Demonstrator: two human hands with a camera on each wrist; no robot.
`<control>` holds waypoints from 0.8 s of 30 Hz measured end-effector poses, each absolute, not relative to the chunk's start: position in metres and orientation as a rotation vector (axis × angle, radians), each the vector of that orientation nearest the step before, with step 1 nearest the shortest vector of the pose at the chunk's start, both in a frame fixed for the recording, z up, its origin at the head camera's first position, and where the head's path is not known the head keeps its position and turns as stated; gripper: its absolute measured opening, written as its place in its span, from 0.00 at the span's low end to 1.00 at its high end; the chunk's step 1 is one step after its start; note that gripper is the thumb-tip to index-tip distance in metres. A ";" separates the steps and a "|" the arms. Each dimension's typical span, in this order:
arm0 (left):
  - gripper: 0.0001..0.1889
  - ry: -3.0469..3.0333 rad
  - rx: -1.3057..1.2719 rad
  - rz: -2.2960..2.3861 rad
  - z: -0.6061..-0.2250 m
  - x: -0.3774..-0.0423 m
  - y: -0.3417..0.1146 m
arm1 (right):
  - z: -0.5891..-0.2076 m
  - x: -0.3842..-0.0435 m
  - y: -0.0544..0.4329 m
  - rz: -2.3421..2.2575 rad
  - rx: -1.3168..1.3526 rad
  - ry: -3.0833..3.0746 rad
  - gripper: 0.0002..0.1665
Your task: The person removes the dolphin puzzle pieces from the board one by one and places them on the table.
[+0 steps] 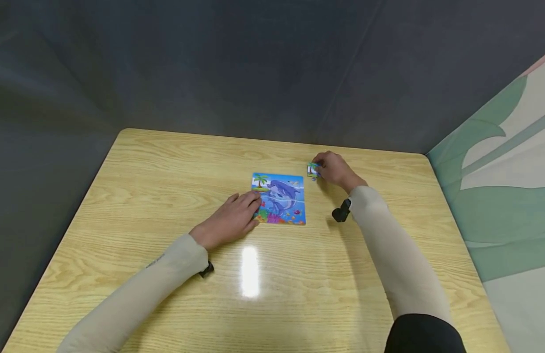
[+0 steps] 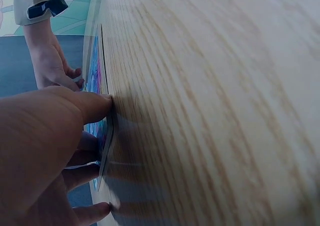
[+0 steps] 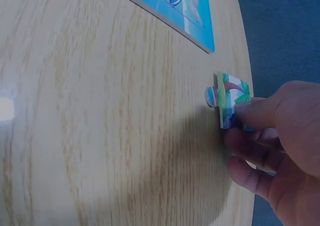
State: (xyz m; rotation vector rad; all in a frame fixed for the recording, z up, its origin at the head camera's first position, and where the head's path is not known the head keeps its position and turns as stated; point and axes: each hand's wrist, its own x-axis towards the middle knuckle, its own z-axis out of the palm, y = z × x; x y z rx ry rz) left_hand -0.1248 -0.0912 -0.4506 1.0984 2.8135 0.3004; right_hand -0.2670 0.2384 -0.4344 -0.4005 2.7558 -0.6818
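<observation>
Palm-tree jigsaw pieces (image 3: 229, 93) look stacked, just off the dolphin puzzle's (image 1: 281, 198) far right corner, pinched between the right hand's (image 1: 336, 169) thumb and fingers. Left hand (image 1: 230, 218) has its fingers laid along the puzzle's left edge. A sloppy pinch could scatter the stack, imo; a left-hand shove could skew the puzzle. Shiny wood-grain table (image 1: 166, 181), dark cloth (image 1: 237, 73) behind, leaf-print cloth (image 1: 510, 196) at right.

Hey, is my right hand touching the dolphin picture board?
No, the head view shows your right hand at a small palm-tree puzzle piece, apart from the dolphin picture board.
</observation>
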 end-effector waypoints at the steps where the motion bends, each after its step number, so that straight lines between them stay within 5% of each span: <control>1: 0.28 2.816 1.105 0.301 -0.451 -0.125 -0.091 | -0.435 -0.267 0.238 -0.676 -0.399 2.757 0.18; 24: 0.29 2.814 1.113 0.279 -0.449 -0.122 -0.091 | -0.439 -0.259 0.231 -0.570 -0.377 2.863 0.16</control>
